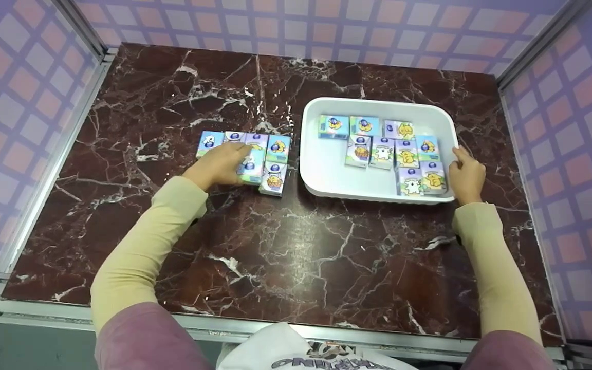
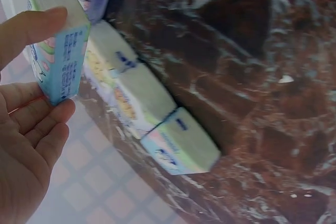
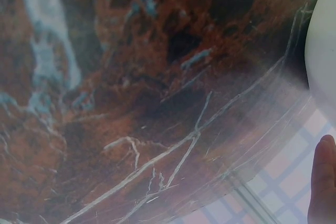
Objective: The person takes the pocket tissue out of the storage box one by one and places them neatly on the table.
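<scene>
My left hand (image 1: 220, 163) pinches a small blue tissue pack (image 2: 67, 59) between thumb and fingers. In the left wrist view the pack is lifted off the table, above a row of other tissue packs (image 2: 147, 95). Seen from the head, these packs lie around the hand, among them a blue one (image 1: 278, 148) and a lilac one (image 1: 274, 181). My right hand (image 1: 468, 174) grips the right rim of a white plastic tray (image 1: 337, 186). Only a fingertip shows in the right wrist view. Several tissue packs (image 1: 382, 153) lie flat inside the tray, toward its back and right.
The dark red marble-patterned table (image 1: 296, 257) carries the tray right of centre, close beside the loose packs. Checkered purple panels (image 1: 275, 28) stand behind and at both sides. A metal edge (image 1: 234, 325) runs along the front.
</scene>
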A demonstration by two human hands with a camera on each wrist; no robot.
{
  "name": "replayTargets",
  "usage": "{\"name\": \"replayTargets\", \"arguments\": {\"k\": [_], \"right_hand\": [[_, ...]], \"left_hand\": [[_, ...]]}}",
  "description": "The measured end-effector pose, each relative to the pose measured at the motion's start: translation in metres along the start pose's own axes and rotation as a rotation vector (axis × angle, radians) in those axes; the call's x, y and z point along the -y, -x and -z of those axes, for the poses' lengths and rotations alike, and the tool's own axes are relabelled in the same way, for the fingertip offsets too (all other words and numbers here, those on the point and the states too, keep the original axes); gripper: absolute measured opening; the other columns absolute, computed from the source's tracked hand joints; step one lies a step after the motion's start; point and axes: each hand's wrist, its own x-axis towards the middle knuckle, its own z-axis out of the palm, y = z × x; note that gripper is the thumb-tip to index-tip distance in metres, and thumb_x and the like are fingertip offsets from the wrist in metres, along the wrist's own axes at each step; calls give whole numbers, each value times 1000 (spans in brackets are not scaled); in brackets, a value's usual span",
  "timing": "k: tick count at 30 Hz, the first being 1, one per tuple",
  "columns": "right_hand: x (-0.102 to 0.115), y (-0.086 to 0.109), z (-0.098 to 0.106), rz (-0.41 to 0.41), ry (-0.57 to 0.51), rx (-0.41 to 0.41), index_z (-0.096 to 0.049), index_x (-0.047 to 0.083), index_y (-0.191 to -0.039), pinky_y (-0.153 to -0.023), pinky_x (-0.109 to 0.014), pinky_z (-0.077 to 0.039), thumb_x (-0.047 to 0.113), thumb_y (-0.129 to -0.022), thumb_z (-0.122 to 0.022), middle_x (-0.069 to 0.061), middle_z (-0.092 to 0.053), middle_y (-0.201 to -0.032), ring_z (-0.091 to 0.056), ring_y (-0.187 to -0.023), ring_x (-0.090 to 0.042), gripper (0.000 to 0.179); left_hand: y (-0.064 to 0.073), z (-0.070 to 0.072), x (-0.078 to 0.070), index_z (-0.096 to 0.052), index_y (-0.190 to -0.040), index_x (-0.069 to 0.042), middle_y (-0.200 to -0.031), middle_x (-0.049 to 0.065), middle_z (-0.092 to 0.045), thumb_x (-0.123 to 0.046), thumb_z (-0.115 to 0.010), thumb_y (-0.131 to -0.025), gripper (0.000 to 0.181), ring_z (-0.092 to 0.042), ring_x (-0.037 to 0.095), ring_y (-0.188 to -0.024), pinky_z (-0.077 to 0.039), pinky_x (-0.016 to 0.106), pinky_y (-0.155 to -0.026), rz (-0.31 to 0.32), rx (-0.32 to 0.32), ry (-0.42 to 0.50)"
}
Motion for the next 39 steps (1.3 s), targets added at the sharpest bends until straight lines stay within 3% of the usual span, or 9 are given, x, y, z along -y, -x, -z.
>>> {"name": "replayTargets", "arguments": {"k": [12,16,22,32,39], "right_hand": [[-1,0,0,4,-6,-13,-59,2,-115,-95,-41,-41,-1,-81,-45,-14,-53,-123,-49,-114,-28,37],[-1,0,0,4,-4,-8,-59,2,-115,-94,-41,-41,-1,-81,-45,-14,-52,-123,-49,-114,-29,36],[-2,-1,0,-12,-10,13,-57,1,-116,-96,-40,-40,-1,-82,-44,-14,-51,-125,-48,-116,-28,37],[-2,0,0,-6,-12,-1,-58,1,-115,-93,-40,-42,-1,-82,-44,-13,-53,-124,-50,-114,-28,37],[-2,-1,-1,-8,-21,-2,-58,1,-115,-96,-40,-40,-1,-81,-43,-14,-53,-123,-49,-115,-28,37]], "left_hand": [[2,-26,6,-38,-129,3,-124,20,-46,-18,-72,-63,78,-43,35,-115,-38,44,-98,9,54,-95],[1,-31,5,-37,-131,4,-127,21,-44,-16,-72,-63,79,-41,35,-118,-36,44,-99,6,37,-99],[-1,-38,7,-46,-116,3,-110,18,-51,-12,-68,-62,60,-50,33,-101,-45,44,-87,-6,-11,-119],[-2,-39,5,-47,-115,4,-111,19,-49,-11,-68,-61,59,-49,33,-101,-45,44,-85,7,4,-131],[-3,-33,0,-47,-117,5,-114,20,-49,-14,-70,-60,65,-48,35,-105,-42,44,-93,16,12,-136]]}}
